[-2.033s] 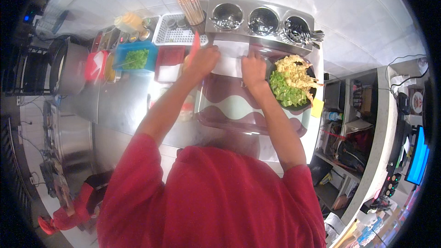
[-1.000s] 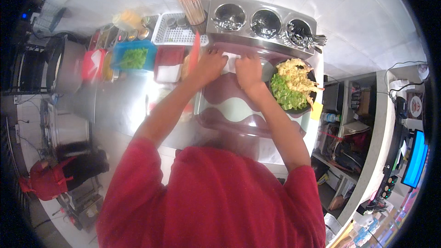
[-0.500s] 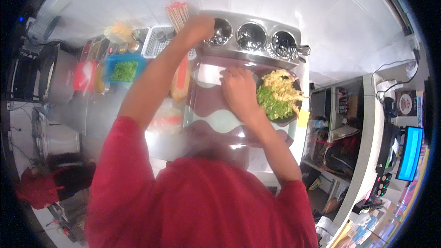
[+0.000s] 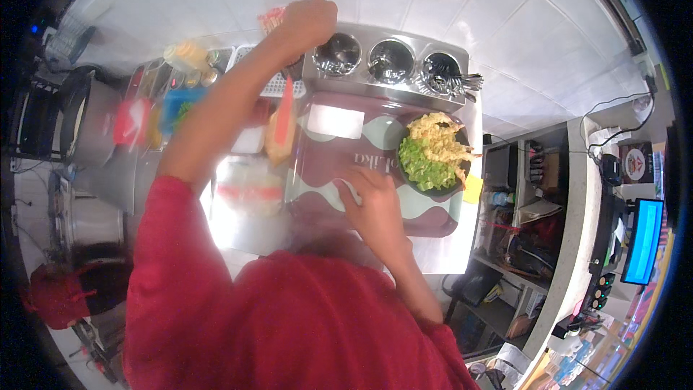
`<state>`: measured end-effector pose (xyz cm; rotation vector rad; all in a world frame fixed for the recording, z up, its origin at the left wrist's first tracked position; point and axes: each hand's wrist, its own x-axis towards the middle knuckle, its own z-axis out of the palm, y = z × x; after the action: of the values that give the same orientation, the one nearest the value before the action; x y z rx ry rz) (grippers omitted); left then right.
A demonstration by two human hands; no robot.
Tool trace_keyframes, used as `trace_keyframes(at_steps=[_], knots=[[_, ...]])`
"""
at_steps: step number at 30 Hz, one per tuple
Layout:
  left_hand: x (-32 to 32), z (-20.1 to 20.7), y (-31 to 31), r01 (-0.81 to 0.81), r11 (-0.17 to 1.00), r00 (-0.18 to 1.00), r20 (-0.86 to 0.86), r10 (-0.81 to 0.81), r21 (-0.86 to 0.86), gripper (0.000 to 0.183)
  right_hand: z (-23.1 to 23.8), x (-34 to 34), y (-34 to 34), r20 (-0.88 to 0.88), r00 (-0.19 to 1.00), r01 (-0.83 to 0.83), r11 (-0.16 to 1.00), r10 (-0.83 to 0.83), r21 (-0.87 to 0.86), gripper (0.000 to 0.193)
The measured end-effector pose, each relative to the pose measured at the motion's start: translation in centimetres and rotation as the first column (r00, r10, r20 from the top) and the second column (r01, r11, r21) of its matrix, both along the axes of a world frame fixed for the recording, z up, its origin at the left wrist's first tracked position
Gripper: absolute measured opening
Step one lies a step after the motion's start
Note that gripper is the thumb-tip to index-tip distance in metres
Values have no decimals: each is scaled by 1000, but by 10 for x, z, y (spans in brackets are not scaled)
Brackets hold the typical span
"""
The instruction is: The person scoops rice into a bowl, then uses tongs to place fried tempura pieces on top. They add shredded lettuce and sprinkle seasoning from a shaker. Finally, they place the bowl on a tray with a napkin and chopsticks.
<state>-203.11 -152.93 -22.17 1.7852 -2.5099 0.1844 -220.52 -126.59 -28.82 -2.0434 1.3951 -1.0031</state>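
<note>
My left hand (image 4: 312, 23) is raised at the back, beside the bundle of paper-tipped chopsticks (image 4: 272, 19) and above the steel cutlery holder. Its fingers are curled closed; whatever is in them, if anything, is hidden. My right hand (image 4: 374, 204) hovers over or rests on the front half of the purple tray (image 4: 325, 152), thumb apart from the fingers and nothing seen in it. A white napkin (image 4: 336, 121) lies flat at the tray's back left. On its right side sits a dark bowl with fried battered food (image 4: 436, 132) and chopped green lettuce (image 4: 422, 166).
The steel holder (image 4: 354, 81) has three round wells with cutlery (image 4: 451, 78). Left of the tray are an orange-tipped bottle (image 4: 279, 136), a white basket (image 4: 276, 88) and a blue container (image 4: 173, 105). A yellow note (image 4: 473, 190) marks the counter's right edge.
My left hand has risen toward the wall, away from the cutlery well. My right hand has drawn back toward me from the napkin, which now shows fully.
</note>
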Motion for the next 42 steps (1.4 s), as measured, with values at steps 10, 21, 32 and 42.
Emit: trace_keyframes(at_steps=[10,21,32,42], knots=[[32,3,224,-14,969,597,-775,205,246,26,-11,-52,68,178,975,40,899,-130,435,15],[-15,-165,283,-189,933,700,-624,348,308,60,-6,-48,81,219,971,-20,882,-94,471,18],[-9,-226,263,-167,969,912,-345,223,183,72,0,-38,80,242,966,-33,877,-96,479,20],[-12,-198,255,-231,952,952,-156,264,199,65,50,-71,-30,-391,920,-33,997,5,-66,20]])
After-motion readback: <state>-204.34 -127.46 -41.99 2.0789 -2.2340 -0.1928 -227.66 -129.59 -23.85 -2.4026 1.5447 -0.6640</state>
